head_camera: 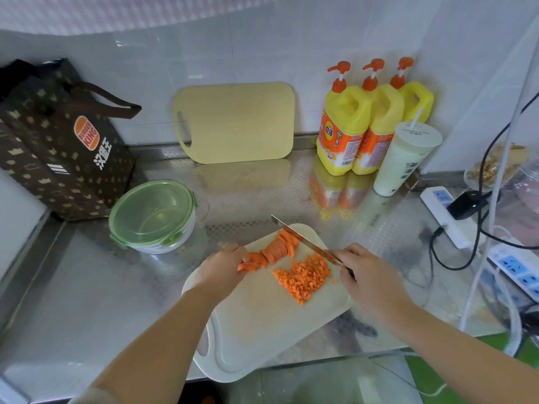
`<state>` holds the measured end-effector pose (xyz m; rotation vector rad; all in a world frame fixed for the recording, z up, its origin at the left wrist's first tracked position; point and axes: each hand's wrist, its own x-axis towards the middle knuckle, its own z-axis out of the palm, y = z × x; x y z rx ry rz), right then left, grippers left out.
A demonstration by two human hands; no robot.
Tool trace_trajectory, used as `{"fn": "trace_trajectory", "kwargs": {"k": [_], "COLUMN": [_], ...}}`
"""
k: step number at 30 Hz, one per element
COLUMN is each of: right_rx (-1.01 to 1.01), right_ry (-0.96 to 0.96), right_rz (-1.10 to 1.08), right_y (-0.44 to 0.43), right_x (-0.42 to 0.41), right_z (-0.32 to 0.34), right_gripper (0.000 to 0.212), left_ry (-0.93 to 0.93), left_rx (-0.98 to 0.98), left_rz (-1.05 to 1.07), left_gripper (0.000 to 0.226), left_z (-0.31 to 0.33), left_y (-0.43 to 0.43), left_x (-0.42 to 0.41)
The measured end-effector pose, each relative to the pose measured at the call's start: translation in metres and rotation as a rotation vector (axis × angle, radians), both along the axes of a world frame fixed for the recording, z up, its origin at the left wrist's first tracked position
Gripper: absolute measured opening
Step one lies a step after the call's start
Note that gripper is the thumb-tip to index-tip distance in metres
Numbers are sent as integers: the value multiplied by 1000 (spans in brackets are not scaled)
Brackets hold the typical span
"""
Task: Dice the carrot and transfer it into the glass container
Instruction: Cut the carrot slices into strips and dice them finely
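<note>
Head view: how are the hands placed?

- Both reach forward over the white cutting board (262, 330). The left hand (223, 265) curls its fingers on the near end of the sliced carrot (277, 249). The right hand (369, 275) grips the knife (303, 242) handle.

- Which way does the carrot run?

- Its long axis runs from near left to far right. The blade lies just right of it, tip pointing away and left. The diced carrot (306, 277) sits between the hands. The glass container (153, 217), green lid on, stands left of the board.
</note>
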<state>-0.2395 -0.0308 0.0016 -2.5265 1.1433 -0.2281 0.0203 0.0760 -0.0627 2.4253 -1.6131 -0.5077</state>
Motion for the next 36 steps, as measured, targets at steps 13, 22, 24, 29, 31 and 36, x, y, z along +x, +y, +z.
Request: {"fn": "trace_trajectory", "kwargs": {"k": [13, 22, 24, 29, 31, 36], "right_rx": [238, 307, 282, 271, 276, 261], "right_ry": [-11, 125, 127, 126, 118, 97], "right_rz": [164, 178, 193, 200, 176, 155], "right_y": [44, 79, 83, 93, 92, 86], "right_x": [19, 26, 27, 28, 26, 18], "right_z": [-7, -27, -28, -30, -29, -24], "right_gripper": [14, 35, 22, 18, 18, 10], "left_ry": [80, 109, 175, 290, 361, 478], "left_rx": [170, 56, 26, -78, -115, -152], "left_rz": [-197, 281, 359, 449, 473, 522], "left_gripper": [22, 56, 55, 42, 39, 36], "left_z": [10, 5, 2, -4, -3, 1], "left_y": [51, 69, 67, 60, 57, 50], "left_x": [-16, -63, -68, -76, -78, -81]}}
